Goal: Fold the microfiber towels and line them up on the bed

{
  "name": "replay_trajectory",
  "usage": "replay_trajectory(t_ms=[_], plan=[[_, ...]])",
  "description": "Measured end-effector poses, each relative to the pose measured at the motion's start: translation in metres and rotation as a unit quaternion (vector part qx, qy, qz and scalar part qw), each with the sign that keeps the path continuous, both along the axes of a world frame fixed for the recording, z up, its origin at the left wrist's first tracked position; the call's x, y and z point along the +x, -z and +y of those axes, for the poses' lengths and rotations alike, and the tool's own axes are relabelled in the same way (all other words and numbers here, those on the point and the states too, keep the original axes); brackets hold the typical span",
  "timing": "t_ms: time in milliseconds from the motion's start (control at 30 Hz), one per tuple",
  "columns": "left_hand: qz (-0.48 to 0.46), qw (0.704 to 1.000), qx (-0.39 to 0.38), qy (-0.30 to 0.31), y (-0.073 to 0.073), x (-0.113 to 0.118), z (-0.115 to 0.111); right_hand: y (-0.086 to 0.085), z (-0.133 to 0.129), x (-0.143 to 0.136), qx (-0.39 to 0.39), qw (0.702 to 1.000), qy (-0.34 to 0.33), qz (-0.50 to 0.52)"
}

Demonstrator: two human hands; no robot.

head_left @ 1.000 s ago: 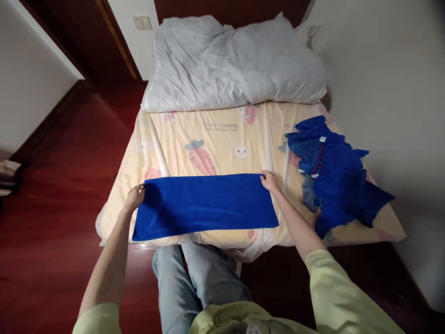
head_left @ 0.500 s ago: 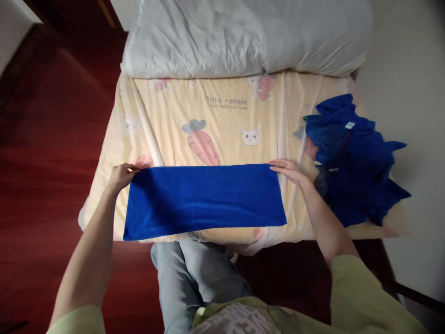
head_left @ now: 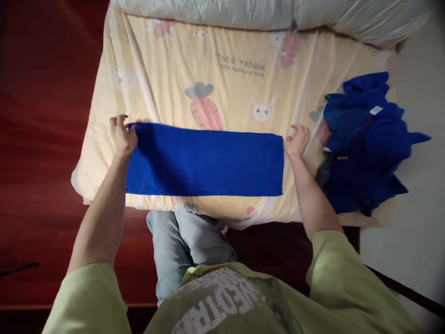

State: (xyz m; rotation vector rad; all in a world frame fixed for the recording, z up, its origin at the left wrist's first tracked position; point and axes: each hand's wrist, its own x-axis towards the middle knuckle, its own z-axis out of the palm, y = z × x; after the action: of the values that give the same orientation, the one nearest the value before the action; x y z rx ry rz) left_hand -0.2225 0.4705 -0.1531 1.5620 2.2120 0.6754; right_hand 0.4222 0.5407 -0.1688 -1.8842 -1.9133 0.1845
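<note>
A blue towel (head_left: 208, 162) lies flat as a long rectangle near the front edge of the bed. At its upper left corner is my left hand (head_left: 123, 137), fingers spread and bent, the thumb touching or just over the cloth's edge. My right hand (head_left: 297, 140) rests beside the upper right corner, its fingers loosely curled and apart, with no cloth visible between them. A dark shadow falls across the towel's left part.
A rumpled heap of blue cloths (head_left: 368, 144) with white tags lies on the right of the bed. The yellow sheet (head_left: 236, 102) has rabbit and carrot prints. A grey-white quilt (head_left: 215, 11) lies across the far side. Dark red floor (head_left: 41, 139) is at left, a wall (head_left: 417, 222) at right.
The view has shifted, so the bed sits higher in the picture. Both hands have loosened from the towel's upper corners, and the right one has moved just outside the towel's edge.
</note>
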Motion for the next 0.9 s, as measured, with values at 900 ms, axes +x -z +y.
replay_trajectory(t_ms=[900], plan=[[0.087, 0.996, -0.029, -0.012, 0.031, 0.079, -0.198, 0.036, -0.213, -0.023, -0.132, 0.990, 0.007, -0.051]])
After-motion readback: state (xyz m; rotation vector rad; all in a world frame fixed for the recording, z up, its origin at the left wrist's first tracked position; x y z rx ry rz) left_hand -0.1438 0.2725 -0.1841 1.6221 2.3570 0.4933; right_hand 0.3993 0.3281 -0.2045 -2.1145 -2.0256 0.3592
